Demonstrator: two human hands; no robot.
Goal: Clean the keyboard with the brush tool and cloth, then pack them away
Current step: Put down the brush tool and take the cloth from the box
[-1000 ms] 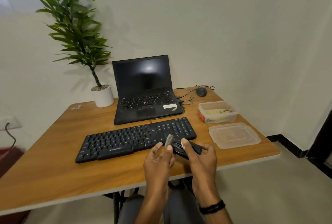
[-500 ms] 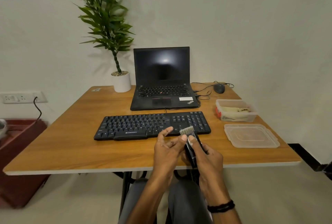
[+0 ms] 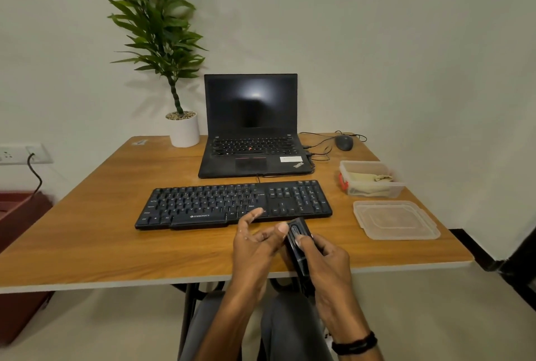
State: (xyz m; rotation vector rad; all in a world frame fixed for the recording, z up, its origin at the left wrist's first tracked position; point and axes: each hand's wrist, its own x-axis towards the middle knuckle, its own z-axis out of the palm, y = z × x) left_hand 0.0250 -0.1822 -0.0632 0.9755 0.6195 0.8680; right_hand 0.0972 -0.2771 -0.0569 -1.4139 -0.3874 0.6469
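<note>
A black keyboard [image 3: 203, 201] lies across the middle of the wooden table [image 3: 87, 230]. Just in front of its right half, my right hand [image 3: 330, 262] grips a black brush tool [image 3: 300, 259], held upright over the table's front edge. No bristles show at its top end. My left hand [image 3: 255, 247] is beside it, thumb tip touching the tool's top, the other fingers spread loosely toward the keyboard. A pale yellow cloth [image 3: 368, 178] lies in a clear plastic container [image 3: 374, 191] at the right.
The container's lid [image 3: 394, 220] lies flat in front of it near the right edge. Behind the keyboard stands an open laptop [image 3: 252, 155], with a wired mouse [image 3: 344, 142] to its right and a potted plant [image 3: 183, 130] to its left.
The pale bristles that stuck out of the tool's top are no longer visible. My left thumb has moved onto the tool's top end. The view has shifted slightly.
</note>
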